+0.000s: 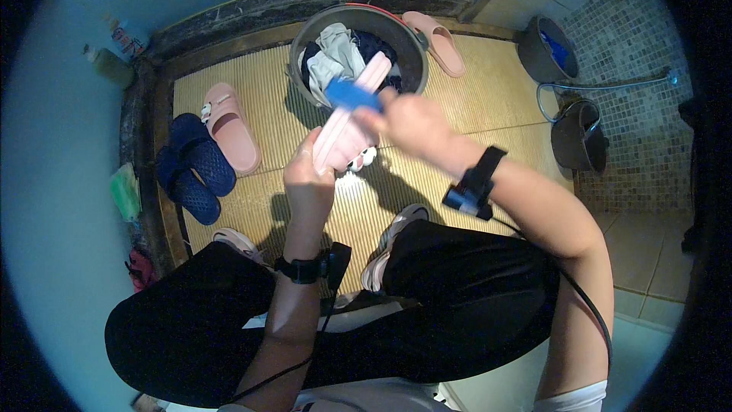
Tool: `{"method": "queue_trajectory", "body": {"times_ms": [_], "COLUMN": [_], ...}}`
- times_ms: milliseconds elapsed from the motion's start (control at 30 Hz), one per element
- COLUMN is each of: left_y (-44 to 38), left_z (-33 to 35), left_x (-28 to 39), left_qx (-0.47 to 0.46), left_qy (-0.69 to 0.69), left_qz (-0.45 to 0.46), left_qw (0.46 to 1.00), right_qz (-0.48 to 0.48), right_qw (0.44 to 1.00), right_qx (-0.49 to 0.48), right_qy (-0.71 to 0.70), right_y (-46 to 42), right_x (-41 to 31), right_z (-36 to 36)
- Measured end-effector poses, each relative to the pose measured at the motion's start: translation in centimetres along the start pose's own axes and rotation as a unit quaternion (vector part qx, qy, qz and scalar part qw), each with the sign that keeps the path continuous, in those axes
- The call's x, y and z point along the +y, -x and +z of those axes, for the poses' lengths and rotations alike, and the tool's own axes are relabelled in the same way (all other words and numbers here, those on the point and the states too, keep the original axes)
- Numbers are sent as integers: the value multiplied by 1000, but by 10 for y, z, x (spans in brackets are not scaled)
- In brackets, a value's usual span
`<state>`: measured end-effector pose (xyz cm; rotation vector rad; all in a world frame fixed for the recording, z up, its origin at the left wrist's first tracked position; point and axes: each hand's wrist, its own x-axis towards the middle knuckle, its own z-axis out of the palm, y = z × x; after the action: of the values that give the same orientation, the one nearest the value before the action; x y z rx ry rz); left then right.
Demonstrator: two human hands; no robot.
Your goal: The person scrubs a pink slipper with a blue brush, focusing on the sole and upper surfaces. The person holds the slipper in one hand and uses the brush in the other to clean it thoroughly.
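My left hand [309, 163] grips one end of a pink slide sandal [337, 136], which is turned on its side with its edge facing up. White cartoon decorations show on its strap. In my right hand [414, 123] is a blue brush [353, 94], blurred, lying across the sandal's edge; its bristles cannot be made out. The sandal's far end reaches over the rim of a dark bucket [420, 77] holding grey and dark wet-looking cloths [340, 51].
Left on the ribbed yellow floor [269, 120] are another pink slide [231, 129] and navy slippers [197, 169]. A pink slide [437, 43] lies right of the bucket. Two dark buckets [543, 48] and a shower hose [606, 87] are by the tiled wall. Bottles [111, 66] stand on the left ledge.
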<state>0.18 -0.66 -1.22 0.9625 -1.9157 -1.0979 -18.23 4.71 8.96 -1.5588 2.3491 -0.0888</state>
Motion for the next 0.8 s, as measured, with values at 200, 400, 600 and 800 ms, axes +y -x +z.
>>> {"method": "queue_trajectory", "body": {"times_ms": [200, 400, 600, 800], "left_y": [7, 0, 4, 1], "left_z": [0, 0, -4, -7], "left_x": [-27, -18, -34, -16], "left_qx": [-10, -32, -34, -42], "left_qy": [71, 186, 237, 258], "left_qz": [-38, -90, -154, -154], "left_qw": [997, 978, 958, 953], "right_qz": [-208, -61, -225, -144], "right_qw": [975, 985, 969, 982], "right_qx": [70, 140, 75, 66], "right_qy": [25, 86, 66, 102], "right_y": [18, -19, 20, -3], "right_x": [-26, 32, -14, 18], "right_z": [31, -1, 27, 4]}}
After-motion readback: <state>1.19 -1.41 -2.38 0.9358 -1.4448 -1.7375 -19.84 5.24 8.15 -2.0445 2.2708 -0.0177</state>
